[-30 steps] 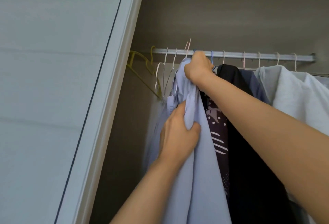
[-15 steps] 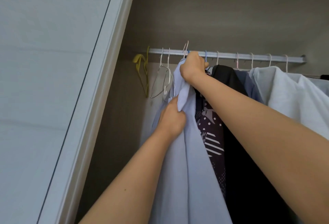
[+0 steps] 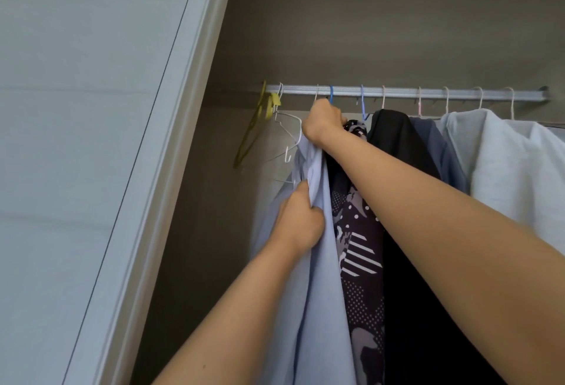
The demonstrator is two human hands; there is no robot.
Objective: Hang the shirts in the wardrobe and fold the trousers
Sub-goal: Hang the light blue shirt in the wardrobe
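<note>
Wardrobe door (image 3: 91,140), pale grey panel, fills the left. Long pale blue cotton shirt (image 3: 318,308) hangs inside, leftmost of the row of clothes, touching a dark patterned garment (image 3: 360,262). Silver metal rail (image 3: 428,93) runs above. Right hand (image 3: 322,123) clenches the shirt's top just under the rail. Left hand (image 3: 301,219), lower, fingers curled, bunches the shirt front. Yellow plastic hanger (image 3: 260,121) at the rail's left end. Blue hanger hook (image 3: 331,92) above the right hand.

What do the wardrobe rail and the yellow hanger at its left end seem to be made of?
The rail looks like silvery metal, perhaps aluminium: lengthwise ribs and a dull sheen. The yellow hanger looks like matte plastic: flat, evenly coloured arms.
</note>
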